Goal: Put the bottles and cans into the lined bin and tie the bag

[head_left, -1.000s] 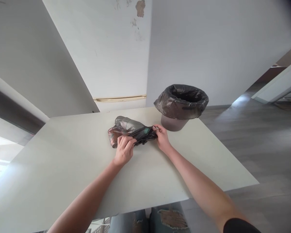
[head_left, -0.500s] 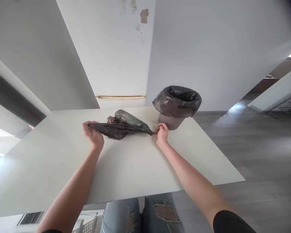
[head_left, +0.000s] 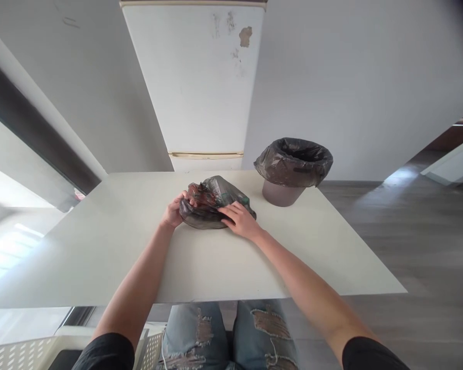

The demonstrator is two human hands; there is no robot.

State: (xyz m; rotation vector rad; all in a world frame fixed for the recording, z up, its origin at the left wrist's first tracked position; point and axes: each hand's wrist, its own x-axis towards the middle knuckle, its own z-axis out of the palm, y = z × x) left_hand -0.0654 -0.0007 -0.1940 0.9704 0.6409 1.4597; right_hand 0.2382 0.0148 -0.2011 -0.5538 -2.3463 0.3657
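Observation:
A dark translucent plastic bag [head_left: 231,191] lies bunched on the white table in front of me, with crumpled reddish-brown stuff [head_left: 202,196] showing at its mouth. My left hand [head_left: 174,209] grips the bag's left edge, its fingers curled over the rim. On the bag's right front rests my right hand [head_left: 239,220], fingers stretched out and apart, the tips at the opening. What lies deeper in the bag is hidden.
A brown trash bin [head_left: 281,194] lined with a black bag [head_left: 293,172] stands at the table's back right. Behind the white table [head_left: 224,272] is a white refrigerator [head_left: 196,77]. White perforated baskets [head_left: 19,354] sit below at the left.
The bag was stretched taut between both hands. Now it is slack and wider at the mouth; my left hand has come inward, and my right hand has left the bag's right tip and lies over its front.

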